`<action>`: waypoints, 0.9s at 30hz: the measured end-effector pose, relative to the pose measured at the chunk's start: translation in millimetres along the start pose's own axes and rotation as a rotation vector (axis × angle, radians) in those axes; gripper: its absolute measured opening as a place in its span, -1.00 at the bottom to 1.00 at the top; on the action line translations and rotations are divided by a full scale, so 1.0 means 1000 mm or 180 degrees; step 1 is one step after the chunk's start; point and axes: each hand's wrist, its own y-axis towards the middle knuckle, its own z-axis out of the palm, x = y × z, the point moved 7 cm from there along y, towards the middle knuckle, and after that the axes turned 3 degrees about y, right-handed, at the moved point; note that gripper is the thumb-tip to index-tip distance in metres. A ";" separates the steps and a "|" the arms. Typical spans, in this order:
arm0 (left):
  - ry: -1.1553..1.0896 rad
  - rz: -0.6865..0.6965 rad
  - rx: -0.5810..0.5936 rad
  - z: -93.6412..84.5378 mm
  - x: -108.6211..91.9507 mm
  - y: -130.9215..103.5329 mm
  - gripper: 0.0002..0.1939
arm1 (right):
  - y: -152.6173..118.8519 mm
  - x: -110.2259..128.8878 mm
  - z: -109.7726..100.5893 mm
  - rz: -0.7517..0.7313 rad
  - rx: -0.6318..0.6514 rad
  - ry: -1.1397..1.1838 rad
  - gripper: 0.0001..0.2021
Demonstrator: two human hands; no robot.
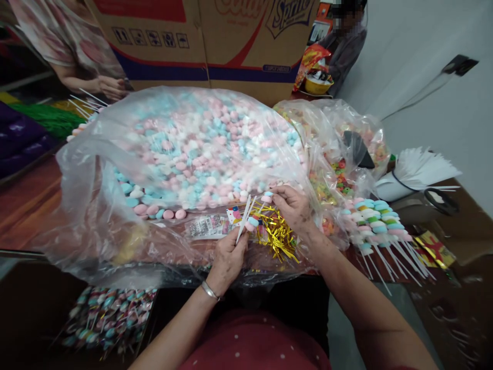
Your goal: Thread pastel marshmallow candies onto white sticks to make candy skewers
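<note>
My left hand (228,258) is closed around several white sticks (243,222), which point up and away from me. By its fingertips is a small cluster of candies (252,223), pink and blue, seemingly on a stick. My right hand (293,206) pinches a pale blue and white marshmallow candy (266,197) at the upper end of a stick. Beneath both hands lies a heap of gold twist ties (278,237). Just beyond them spreads a big clear plastic bag (84,174) full of pink, blue and white candies (200,149).
Finished candy skewers (379,221) are stacked at right, beside a container of white sticks (419,172). More bagged candies (339,169) sit behind. A box of wrapped skewers (110,318) is low at left. A large carton (208,46) stands at the back; two other people are beyond.
</note>
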 end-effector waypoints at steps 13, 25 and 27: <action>-0.0005 0.0007 -0.0069 -0.001 0.000 0.000 -0.66 | -0.009 -0.001 0.005 -0.0604 0.0213 -0.0438 -0.73; -0.0143 -0.0124 0.0067 0.001 0.004 0.001 -0.61 | 0.002 -0.016 0.000 0.0137 0.0109 0.0091 -0.77; -0.0137 -0.0123 0.0068 0.001 0.004 0.001 -0.60 | 0.003 -0.017 -0.002 0.0197 0.0009 0.0076 -0.78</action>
